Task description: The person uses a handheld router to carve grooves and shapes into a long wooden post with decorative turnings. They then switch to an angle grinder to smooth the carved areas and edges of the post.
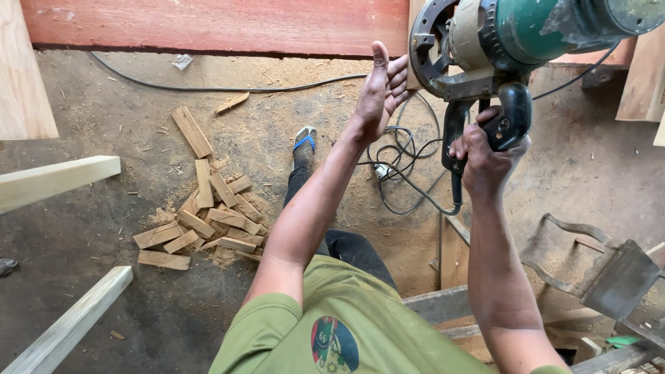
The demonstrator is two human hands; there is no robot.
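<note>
My right hand (485, 156) is clamped around the black handle of a green, dust-caked power tool (512, 41), raised before me. My left hand (379, 90), fingers loosely spread, rests against its round metal base.

Scuffed green-painted metal power tool (516, 34), rough pale wood offcuts (208, 215), dusty floor (104, 118)

A green and grey power tool (526, 41) with black handle, reddish board (215, 26), olive-green shirt (332, 325), pale offcuts (204, 221)
</note>
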